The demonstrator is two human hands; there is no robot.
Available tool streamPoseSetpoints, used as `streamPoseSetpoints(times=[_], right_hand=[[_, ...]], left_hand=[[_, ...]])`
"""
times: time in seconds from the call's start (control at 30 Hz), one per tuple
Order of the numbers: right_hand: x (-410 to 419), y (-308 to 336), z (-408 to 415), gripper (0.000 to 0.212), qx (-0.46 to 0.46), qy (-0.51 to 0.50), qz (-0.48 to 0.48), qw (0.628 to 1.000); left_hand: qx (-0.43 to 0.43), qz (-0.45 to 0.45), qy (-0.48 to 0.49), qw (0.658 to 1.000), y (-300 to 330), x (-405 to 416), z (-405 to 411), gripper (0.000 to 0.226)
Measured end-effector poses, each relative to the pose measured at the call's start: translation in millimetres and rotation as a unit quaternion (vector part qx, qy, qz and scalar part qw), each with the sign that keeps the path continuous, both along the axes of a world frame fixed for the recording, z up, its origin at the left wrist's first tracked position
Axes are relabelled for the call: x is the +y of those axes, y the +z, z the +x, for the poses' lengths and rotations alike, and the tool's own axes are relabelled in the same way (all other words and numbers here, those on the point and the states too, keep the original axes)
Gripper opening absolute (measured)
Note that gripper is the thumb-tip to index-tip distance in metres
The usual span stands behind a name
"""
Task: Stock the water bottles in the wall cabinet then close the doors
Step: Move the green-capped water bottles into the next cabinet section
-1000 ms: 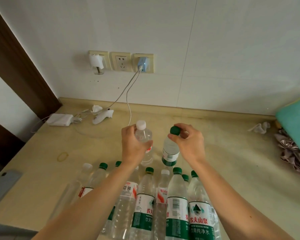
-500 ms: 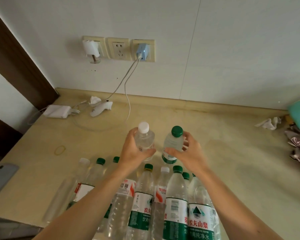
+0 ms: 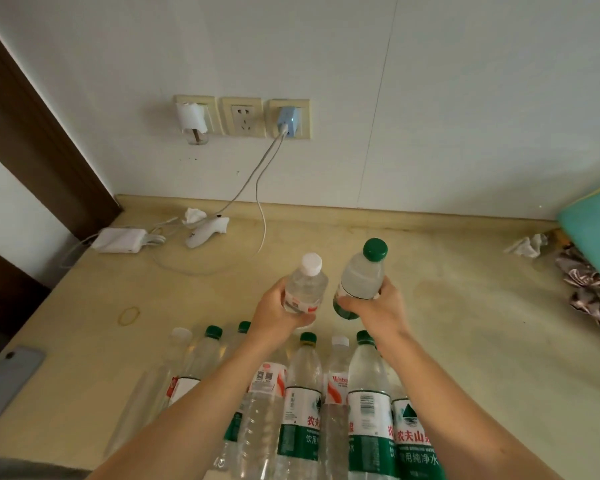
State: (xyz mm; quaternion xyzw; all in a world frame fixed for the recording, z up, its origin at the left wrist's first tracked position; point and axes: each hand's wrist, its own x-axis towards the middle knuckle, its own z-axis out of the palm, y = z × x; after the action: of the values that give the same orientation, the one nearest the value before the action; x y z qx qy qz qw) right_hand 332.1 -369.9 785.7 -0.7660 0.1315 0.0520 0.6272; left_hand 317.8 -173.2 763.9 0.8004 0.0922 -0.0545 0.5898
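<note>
Left hand (image 3: 278,311) grip round white-capped bottle (image 3: 305,289), right hand (image 3: 378,311) grip round green-capped bottle (image 3: 361,278)

A clear white-capped bottle (image 3: 305,289) and a green-capped bottle (image 3: 361,278) tilt side by side, lifted above the counter (image 3: 465,341), behind a row of upright bottles (image 3: 326,393).

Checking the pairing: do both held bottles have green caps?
No: the left hand holds a white-capped bottle, the right hand a green-capped bottle.
</note>
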Motion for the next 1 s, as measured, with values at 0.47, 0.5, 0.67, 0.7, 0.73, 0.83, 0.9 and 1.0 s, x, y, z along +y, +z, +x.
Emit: streamPoseSetpoints(times=[0.47,0.5,0.67,0.7,0.73,0.83,0.9,1.0], right_hand=[[21,153,-87,0.049,-0.164,-0.076,0.083,0.98],[23,168,-92,0.048,-0.182,-0.077,0.085,0.977],[30,245,-112,0.052,-0.27,-0.069,0.094,0.956],[30,262,-115,0.052,-0.289,-0.072,0.1,0.949],[30,280,-117,0.05,-0.31,-0.079,0.106,0.942],[27,332,-123,0.046,-0.369,-0.089,0.113,0.918],[22,366,-126,0.048,-0.405,-0.089,0.12,0.902],[14,417,-127,0.052,-0.455,-0.091,0.123,0.877]], left_hand=[[-0.201,-0.08,-0.035,0.976,184,18,-43,0.057],[-0.221,-0.085,-0.041,0.971,199,17,-48,0.057],[-0.317,-0.103,-0.058,0.941,273,15,-69,0.054],[-0.333,-0.105,-0.054,0.936,289,15,-72,0.052],[-0.347,-0.111,-0.051,0.93,304,16,-74,0.05],[-0.392,-0.125,-0.048,0.91,350,15,-79,0.046],[-0.427,-0.14,-0.041,0.893,383,13,-81,0.043],[-0.477,-0.162,-0.033,0.863,434,11,-81,0.037]])
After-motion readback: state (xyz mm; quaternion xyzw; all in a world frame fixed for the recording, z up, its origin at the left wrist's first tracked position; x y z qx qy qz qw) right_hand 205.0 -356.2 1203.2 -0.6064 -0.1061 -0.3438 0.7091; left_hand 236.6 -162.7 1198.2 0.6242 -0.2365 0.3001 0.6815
